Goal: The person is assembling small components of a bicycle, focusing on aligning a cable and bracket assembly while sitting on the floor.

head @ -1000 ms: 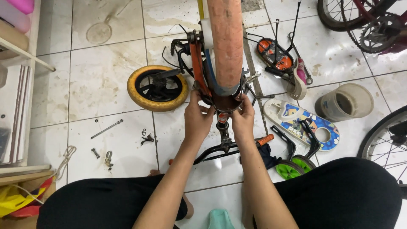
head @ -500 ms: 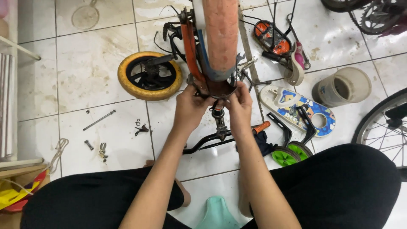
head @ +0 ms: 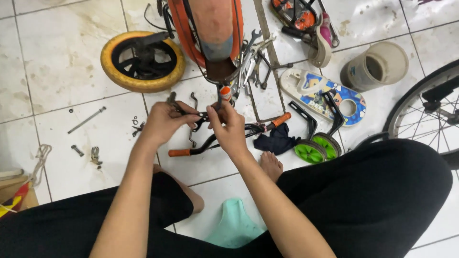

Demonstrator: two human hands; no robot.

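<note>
Both hands, left hand (head: 165, 122) and right hand (head: 228, 128), pinch closed on a small black metal bracket (head: 198, 116) at frame centre; a slipped grip risks dropping it among loose bolts (head: 86, 120) on the white tiled floor (head: 57, 71).

bicycle wheel (head: 425, 114): cut by right edge | small part in grips: hidden by fingers (head: 217, 119)

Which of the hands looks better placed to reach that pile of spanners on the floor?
Probably the right hand. It sits nearer the spanners, which lie up and to its side. The left hand is farther off and grips a small metal part.
</note>
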